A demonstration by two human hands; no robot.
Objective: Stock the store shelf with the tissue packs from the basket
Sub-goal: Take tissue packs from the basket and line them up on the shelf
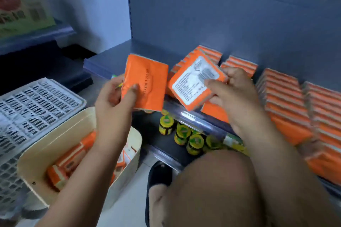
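Knee (212,182) partly hides jars (184,132) under the shelf (114,59); left hand (114,97) and right hand (236,96) fingers (214,83) each grip a tissue pack (149,81).

A slate-grey back panel (221,14) of the shelving unit (108,61) is filling the upper right of the view, with a faint horizontal seam running across it. A slotted upright (129,5) is edging the panel on its left, and beyond that a pale wall (92,5) is catching soft, cool light. Further left of the panel, a neighbouring shelf (36,33) is carrying what may be a green box (24,9), too blurred to read. Well below the panel, pale floor (129,215) is showing.
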